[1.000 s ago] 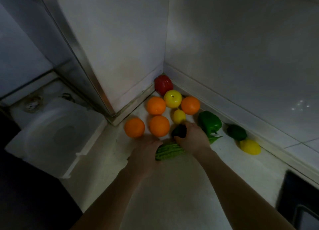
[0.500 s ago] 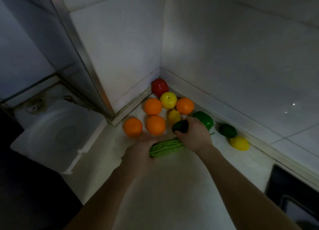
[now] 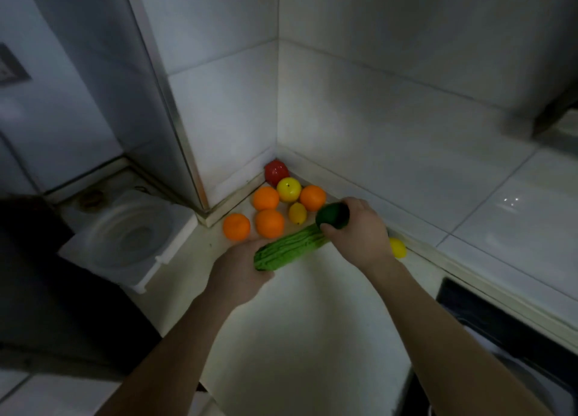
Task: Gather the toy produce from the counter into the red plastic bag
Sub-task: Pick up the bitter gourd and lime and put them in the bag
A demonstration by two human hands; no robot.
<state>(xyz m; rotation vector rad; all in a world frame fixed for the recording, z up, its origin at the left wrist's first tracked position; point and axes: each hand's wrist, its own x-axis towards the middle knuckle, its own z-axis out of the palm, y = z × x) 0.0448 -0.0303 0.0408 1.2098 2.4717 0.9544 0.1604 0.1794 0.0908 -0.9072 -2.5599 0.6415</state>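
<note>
My left hand [image 3: 239, 273] grips the near end of a long ridged green gourd [image 3: 289, 248], lifted off the white counter [image 3: 300, 337]. My right hand [image 3: 359, 231] holds a dark green round toy [image 3: 332, 215] and touches the gourd's far end. Behind them, in the corner, lie several oranges [image 3: 269, 223], a yellow apple [image 3: 288, 189], a small lemon [image 3: 297, 213] and a red pepper [image 3: 276, 172]. Another lemon [image 3: 398, 247] peeks out past my right wrist. The green pepper is hidden behind my right hand. No red bag is in view.
Tiled walls [image 3: 391, 128] close the corner behind the fruit. A white square basin [image 3: 125, 237] sits lower at the left, beside a metal-edged pillar [image 3: 175, 118]. A dark stove top [image 3: 500, 331] lies at the right.
Both hands have risen with the gourd and the dark green toy, coming off the counter and toward me. The view has tilted upward, showing more wall.
</note>
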